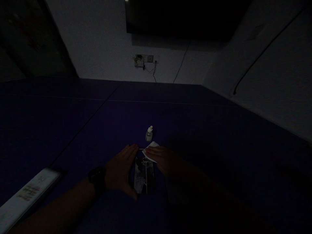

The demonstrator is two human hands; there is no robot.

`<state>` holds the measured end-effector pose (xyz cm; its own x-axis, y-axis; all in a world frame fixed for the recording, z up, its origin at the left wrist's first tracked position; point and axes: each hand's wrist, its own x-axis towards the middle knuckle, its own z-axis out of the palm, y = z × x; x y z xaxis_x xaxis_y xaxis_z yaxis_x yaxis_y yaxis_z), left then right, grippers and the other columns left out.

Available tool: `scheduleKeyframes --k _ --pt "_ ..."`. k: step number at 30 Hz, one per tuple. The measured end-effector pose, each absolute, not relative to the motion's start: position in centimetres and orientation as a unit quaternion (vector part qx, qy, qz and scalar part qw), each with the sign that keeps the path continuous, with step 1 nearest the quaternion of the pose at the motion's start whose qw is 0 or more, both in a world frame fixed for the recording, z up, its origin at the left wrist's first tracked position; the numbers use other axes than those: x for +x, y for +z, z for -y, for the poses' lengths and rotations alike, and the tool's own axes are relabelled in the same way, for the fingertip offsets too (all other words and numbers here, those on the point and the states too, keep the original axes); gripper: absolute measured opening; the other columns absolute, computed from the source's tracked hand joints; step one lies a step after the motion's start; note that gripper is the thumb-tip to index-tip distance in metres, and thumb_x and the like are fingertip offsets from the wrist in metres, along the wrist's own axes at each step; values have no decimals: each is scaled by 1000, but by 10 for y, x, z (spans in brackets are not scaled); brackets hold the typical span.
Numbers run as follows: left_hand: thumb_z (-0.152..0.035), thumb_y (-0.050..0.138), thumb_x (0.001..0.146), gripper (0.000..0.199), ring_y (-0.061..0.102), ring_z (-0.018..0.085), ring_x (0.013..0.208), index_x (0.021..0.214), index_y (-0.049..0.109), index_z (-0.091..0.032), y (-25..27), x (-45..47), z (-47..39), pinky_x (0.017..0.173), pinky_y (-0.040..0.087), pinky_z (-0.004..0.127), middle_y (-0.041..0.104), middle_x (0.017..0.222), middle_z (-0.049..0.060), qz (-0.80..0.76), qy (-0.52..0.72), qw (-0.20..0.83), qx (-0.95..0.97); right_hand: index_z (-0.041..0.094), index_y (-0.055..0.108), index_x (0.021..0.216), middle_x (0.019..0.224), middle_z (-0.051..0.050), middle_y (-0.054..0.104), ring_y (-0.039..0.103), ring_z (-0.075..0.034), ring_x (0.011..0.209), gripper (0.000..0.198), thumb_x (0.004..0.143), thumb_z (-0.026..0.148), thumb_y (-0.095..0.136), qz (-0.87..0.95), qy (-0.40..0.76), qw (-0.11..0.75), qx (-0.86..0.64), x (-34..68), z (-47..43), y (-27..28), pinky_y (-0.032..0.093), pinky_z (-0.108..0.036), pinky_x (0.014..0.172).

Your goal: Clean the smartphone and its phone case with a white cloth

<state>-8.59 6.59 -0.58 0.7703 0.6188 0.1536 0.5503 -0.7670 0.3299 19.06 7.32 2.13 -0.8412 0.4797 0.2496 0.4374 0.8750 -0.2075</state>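
Observation:
A flat, glossy dark phone [143,180] lies on the blue surface, its face mirroring pale shapes. My left hand [119,170], with a dark watch [97,178] on the wrist, spans the phone's left side. Its fingertips touch near the far left corner and the thumb reaches the near left corner, bracing the phone between them. Under the fingers of my right hand [165,159] is a folded white tissue [150,152], pressed on the far right part of the phone. Just beyond the phone stands a small clear bottle [149,134] with a white dropper-like cap and a label.
At the lower left lies a long white pack [30,196] with printing. A pale wall [102,42] rises at the back, with sockets [149,58], cables and a small plant [138,59]. A large dark screen [185,19] hangs above. The room is very dim.

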Motion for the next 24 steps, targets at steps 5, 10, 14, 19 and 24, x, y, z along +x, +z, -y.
scheduleKeyframes --k 5,10,14,19,24 --pt "-95 65 54 149 28 48 147 161 0 -13 -8 -86 -65 120 21 65 18 164 28 -307 144 129 932 5 61 135 138 -18 63 57 -25 132 51 86 8 45 958 96 153 -222 191 -73 20 49 -46 109" --pt "-94 66 52 151 28 48 147 161 -1 -14 -8 -86 -66 119 22 65 19 164 28 -308 139 128 932 6 56 140 144 -19 58 54 -27 135 54 87 9 47 954 88 159 -237 191 -74 17 47 -49 111" --pt "-94 65 53 150 28 48 148 161 0 -13 -6 -86 -65 120 22 64 18 164 28 -311 137 128 932 9 60 137 140 -17 61 56 -25 133 52 87 9 44 958 97 149 -226 191 -73 19 47 -46 110" --pt "-95 63 54 148 27 49 147 161 0 -13 -6 -86 -65 119 21 65 18 164 28 -311 143 127 931 6 58 138 143 -19 58 55 -27 133 54 86 8 45 954 83 156 -243 189 -73 21 46 -50 111" --pt "-94 65 53 149 30 49 146 160 3 -13 -6 -86 -65 119 22 64 19 163 28 -308 150 129 931 9 58 139 142 -17 60 55 -26 133 54 87 11 44 959 79 132 -237 191 -70 21 45 -49 112"
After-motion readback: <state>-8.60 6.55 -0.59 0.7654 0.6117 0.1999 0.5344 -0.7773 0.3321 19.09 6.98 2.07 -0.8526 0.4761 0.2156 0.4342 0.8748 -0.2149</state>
